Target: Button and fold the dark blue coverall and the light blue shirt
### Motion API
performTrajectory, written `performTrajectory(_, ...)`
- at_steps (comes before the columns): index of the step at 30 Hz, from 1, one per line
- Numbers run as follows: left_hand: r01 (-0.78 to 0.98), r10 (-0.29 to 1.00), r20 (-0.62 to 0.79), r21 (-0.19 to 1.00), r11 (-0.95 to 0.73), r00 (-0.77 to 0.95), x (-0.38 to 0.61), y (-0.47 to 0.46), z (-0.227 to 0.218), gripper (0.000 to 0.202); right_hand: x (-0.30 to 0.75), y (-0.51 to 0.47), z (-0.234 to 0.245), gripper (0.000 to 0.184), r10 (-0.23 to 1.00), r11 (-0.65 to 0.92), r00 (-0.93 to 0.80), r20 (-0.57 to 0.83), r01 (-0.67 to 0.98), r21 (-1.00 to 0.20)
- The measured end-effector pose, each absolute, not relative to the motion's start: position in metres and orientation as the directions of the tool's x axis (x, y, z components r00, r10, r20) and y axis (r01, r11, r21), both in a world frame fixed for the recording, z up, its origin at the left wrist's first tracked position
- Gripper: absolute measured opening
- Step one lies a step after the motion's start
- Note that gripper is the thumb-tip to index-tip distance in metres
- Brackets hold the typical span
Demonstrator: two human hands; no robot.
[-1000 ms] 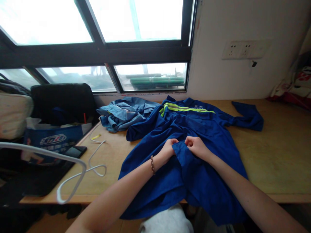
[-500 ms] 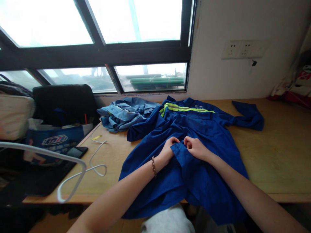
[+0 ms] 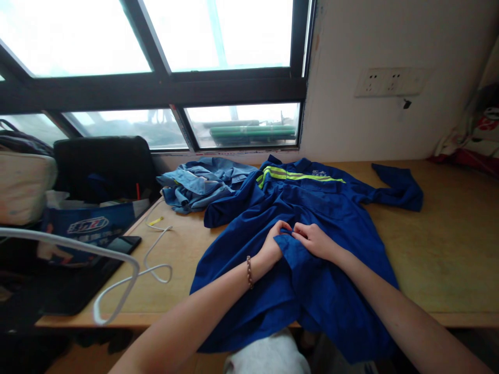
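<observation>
A dark blue work jacket (image 3: 241, 259) with a yellow-green reflective chest stripe lies spread over the table, its collar toward the window and its lower part hanging past the front edge. My left hand (image 3: 275, 241) pinches the jacket's front opening near its middle. Right beside it, my right hand (image 3: 314, 239) has its fingers closed on the same front edge, where a corner of cloth folds over. Any button between the fingertips is too small to make out. A bracelet (image 3: 249, 272) circles my left wrist.
A crumpled light blue garment (image 3: 202, 182) touches the jacket's left sleeve. White cable (image 3: 156, 267) loops across the wooden table (image 3: 440, 259). A tablet-like dark device (image 3: 120, 243), a blue printed bag (image 3: 89, 223) and a black chair back (image 3: 103, 163) stand left. A socket panel (image 3: 393, 82) is on the wall.
My right hand's fingers have moved slightly left, closer to my left fingertips on the jacket's front edge. The jacket lies almost as before.
</observation>
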State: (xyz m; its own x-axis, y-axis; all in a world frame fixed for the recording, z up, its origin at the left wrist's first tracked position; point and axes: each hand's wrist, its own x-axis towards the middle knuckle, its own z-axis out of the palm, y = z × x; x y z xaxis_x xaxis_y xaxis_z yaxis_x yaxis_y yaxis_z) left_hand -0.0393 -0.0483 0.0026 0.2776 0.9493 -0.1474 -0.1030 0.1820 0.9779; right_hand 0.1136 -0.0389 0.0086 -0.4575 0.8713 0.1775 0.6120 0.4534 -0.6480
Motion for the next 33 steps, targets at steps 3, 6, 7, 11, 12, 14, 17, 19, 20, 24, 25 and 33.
performTrajectory(3, -0.095, 0.949, -0.144, 0.98, 0.177, 0.279, -0.04, -0.047, -0.002, 0.027, 0.113, -0.037, 0.005, 0.021, 0.894, 0.409, -0.418, 0.161, 0.618, -0.671)
performTrajectory(6, -0.057, 0.951, -0.099, 0.991, 0.121, 0.291, -0.041, -0.045, -0.008, 0.025, 0.112, -0.034, 0.003, 0.025, 0.921, 0.313, -0.379, 0.084, 0.596, -0.739)
performTrajectory(7, -0.041, 0.953, -0.071, 0.995, 0.087, 0.296, -0.041, -0.044, -0.009, 0.025, 0.112, -0.033, 0.002, 0.027, 0.928, 0.271, -0.368, 0.048, 0.583, -0.766)
performTrajectory(11, -0.022, 0.956, 0.002, 1.0, 0.005, 0.293, -0.041, -0.041, -0.015, 0.024, 0.112, -0.031, -0.002, 0.03, 0.948, 0.181, -0.319, -0.004, 0.546, -0.818)
performTrajectory(12, -0.028, 0.956, 0.004, 1.0, 0.004, 0.292, -0.041, -0.04, -0.015, 0.024, 0.111, -0.031, -0.002, 0.031, 0.952, 0.189, -0.306, 0.017, 0.545, -0.817)
performTrajectory(14, -0.04, 0.956, 0.006, 0.999, 0.005, 0.292, -0.041, -0.038, -0.014, 0.024, 0.111, -0.032, -0.002, 0.031, 0.959, 0.226, -0.27, 0.085, 0.546, -0.807)
performTrajectory(17, -0.034, 0.954, 0.021, 0.999, -0.011, 0.299, -0.041, -0.036, -0.014, 0.025, 0.11, -0.036, 0.003, 0.026, 0.956, 0.288, -0.212, 0.205, 0.519, -0.805)
performTrajectory(19, -0.019, 0.949, 0.023, 1.0, -0.018, 0.314, -0.042, -0.035, -0.015, 0.026, 0.109, -0.04, 0.008, 0.027, 0.947, 0.311, -0.223, 0.232, 0.444, -0.841)
performTrajectory(20, -0.011, 0.946, 0.024, 1.0, -0.021, 0.324, -0.042, -0.034, -0.017, 0.027, 0.109, -0.042, 0.01, 0.03, 0.943, 0.305, -0.25, 0.22, 0.385, -0.871)
performTrajectory(24, -0.01, 0.938, 0.002, 1.0, 0.002, 0.347, -0.041, -0.032, -0.024, 0.029, 0.107, -0.048, 0.018, 0.04, 0.903, 0.301, -0.379, 0.202, 0.223, -0.927)
performTrajectory(25, 0.001, 0.939, 0.002, 1.0, -0.002, 0.345, -0.041, -0.032, -0.025, 0.03, 0.107, -0.049, 0.019, 0.04, 0.892, 0.335, -0.393, 0.224, 0.24, -0.911)
performTrajectory(33, 0.143, 0.912, 0.013, 0.987, -0.078, 0.41, -0.041, -0.039, -0.003, 0.04, 0.107, -0.05, 0.025, 0.034, 0.917, 0.363, -0.305, 0.256, 0.373, -0.854)
